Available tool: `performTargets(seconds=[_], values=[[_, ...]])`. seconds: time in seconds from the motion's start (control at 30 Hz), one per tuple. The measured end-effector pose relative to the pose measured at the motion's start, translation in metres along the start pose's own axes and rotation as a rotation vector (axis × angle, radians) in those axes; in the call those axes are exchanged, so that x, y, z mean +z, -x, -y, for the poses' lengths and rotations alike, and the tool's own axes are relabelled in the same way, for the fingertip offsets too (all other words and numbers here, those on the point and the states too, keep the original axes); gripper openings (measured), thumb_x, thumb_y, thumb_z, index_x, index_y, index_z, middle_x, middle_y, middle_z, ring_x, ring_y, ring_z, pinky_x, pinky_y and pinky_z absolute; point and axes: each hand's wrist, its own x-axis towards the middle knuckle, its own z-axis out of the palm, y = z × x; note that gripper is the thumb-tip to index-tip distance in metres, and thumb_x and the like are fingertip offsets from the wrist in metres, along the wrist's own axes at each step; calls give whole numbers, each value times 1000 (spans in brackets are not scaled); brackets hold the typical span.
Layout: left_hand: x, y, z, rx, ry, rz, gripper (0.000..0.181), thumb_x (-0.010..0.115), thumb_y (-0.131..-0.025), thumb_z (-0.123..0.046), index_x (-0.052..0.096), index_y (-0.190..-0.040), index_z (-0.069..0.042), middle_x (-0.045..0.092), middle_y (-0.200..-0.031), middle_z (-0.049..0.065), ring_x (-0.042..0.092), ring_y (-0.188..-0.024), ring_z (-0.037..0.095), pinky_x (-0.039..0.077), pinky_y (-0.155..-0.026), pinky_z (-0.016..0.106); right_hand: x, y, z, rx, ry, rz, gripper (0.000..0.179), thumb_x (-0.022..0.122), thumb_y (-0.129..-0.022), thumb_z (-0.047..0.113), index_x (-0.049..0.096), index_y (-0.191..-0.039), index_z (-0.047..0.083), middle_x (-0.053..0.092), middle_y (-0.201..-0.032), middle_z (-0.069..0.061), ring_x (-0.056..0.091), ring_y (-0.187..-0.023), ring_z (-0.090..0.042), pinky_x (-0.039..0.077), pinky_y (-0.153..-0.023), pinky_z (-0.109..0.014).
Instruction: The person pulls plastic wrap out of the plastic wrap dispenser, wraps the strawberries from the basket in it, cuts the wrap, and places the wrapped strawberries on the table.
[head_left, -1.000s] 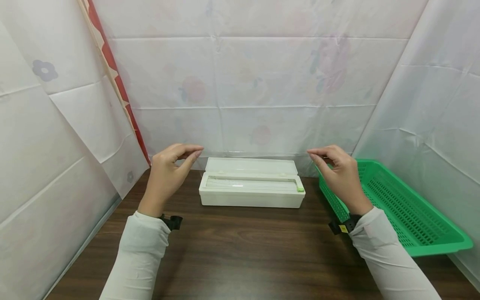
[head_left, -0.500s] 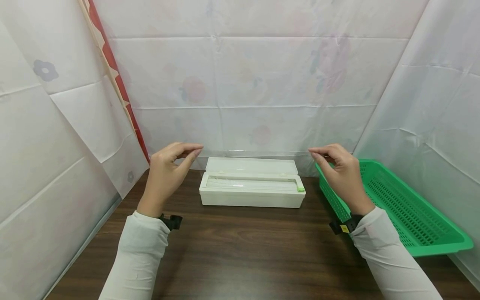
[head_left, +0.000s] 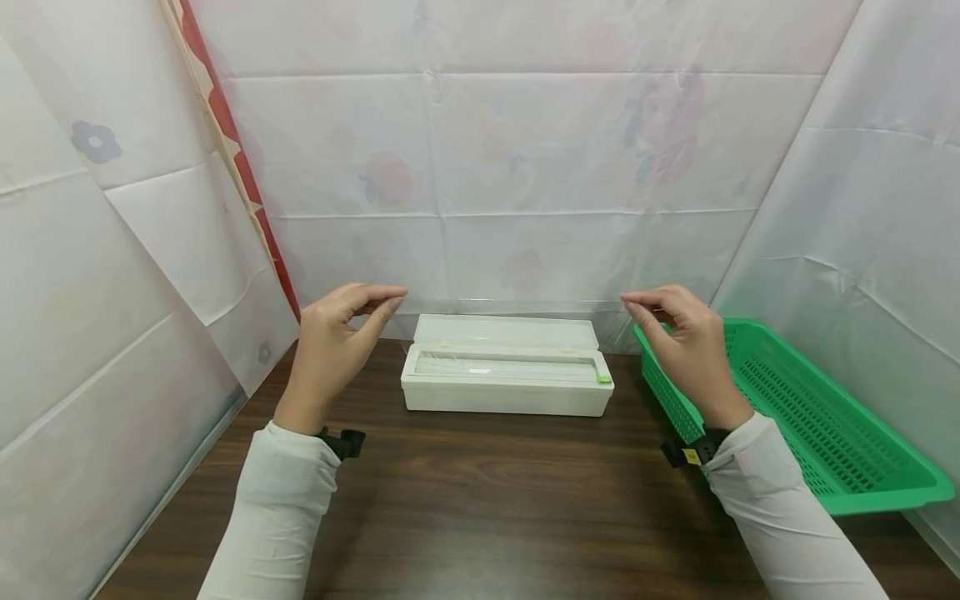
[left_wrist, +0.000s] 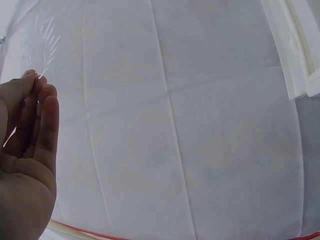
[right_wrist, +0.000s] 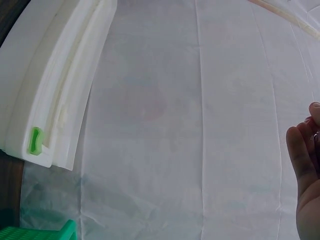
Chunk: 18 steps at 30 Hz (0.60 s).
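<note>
A clear sheet of cling film (head_left: 476,300) stretches between my two hands, showing mainly as a thin glinting edge. My left hand (head_left: 326,354) pinches one corner between thumb and fingers; in the left wrist view, bright creases in the film fan out from those fingertips. Across from it, my right hand (head_left: 690,358) pinches the other corner, at about the same height. Below and between the hands sits a white cling film dispenser (head_left: 510,399), its lid (head_left: 506,333) raised at the back. A green slider (right_wrist: 35,141) is at the right end of its track.
At the right, a green perforated basket (head_left: 892,502) stands partly behind my right hand and forearm. The dispenser rests on a dark wooden table (head_left: 480,492). White printed sheeting (head_left: 517,142) hangs close behind and on both sides.
My right hand has drifted slightly to the right, so the gap between the hands is a little wider. Both hands keep their pinch, and the dispenser stays put.
</note>
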Motion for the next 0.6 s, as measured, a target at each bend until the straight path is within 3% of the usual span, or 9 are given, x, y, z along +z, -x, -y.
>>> performTargets(seconds=[0.6], values=[[-3, -3, -4, 17, -13, -21, 16, 73, -91, -5, 79, -105, -8, 74, -94, 1, 66, -83, 15, 48, -77, 17, -3, -2, 3, 0, -17, -18, 24, 72, -88, -8, 77, -107, 4, 68, -97, -5, 60, -90, -8, 48, -81, -13]])
